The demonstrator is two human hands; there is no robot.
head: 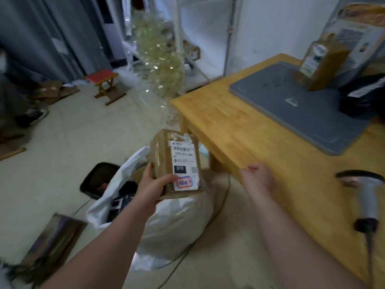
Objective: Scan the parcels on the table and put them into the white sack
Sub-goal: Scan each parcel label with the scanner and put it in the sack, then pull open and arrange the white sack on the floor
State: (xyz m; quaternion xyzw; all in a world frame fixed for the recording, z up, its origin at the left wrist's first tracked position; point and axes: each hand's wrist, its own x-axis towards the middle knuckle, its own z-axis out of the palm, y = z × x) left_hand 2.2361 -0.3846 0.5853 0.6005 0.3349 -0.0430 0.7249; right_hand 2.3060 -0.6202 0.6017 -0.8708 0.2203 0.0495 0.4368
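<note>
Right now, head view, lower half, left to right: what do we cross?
Flattened cardboard on the floor → left hand → parcel it grips → right hand, holding nothing → scanner on the table. White sack left out: it spans behind the left hand and parcel.

We see a matt cardboard parcel [164,157] with a paper label, a glossy plastic white sack [177,222], and a smooth wooden table [239,126].

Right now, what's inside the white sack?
Through the open mouth of the sack, dark packets show, one with pale stripes. Deeper down, the sack's wall hides everything, and the box held by the left hand covers part of the opening.
</note>
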